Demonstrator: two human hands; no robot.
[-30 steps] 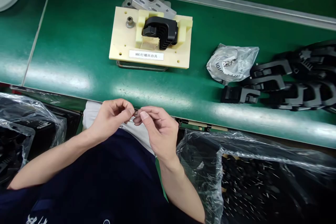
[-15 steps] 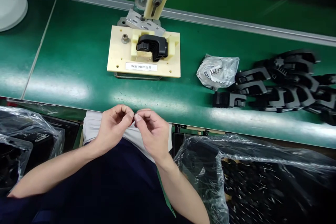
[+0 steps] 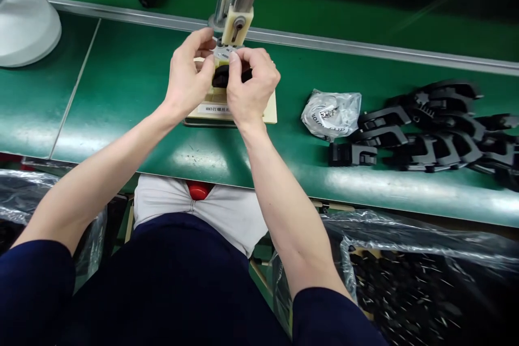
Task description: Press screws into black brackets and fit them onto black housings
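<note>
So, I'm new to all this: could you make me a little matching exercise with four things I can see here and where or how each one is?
1. right hand
2. plastic bag
3. round base
4. clamp-shaped parts

A. white, at far left
B. black and grey, clustered at right
C. at the cream fixture
D. clear and crumpled

Pairs: 1-C, 2-D, 3-A, 4-B

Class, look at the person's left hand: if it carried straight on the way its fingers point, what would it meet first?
The left hand would probably meet the slotted metal plate first, though depth is unclear and it might pass above.
</note>
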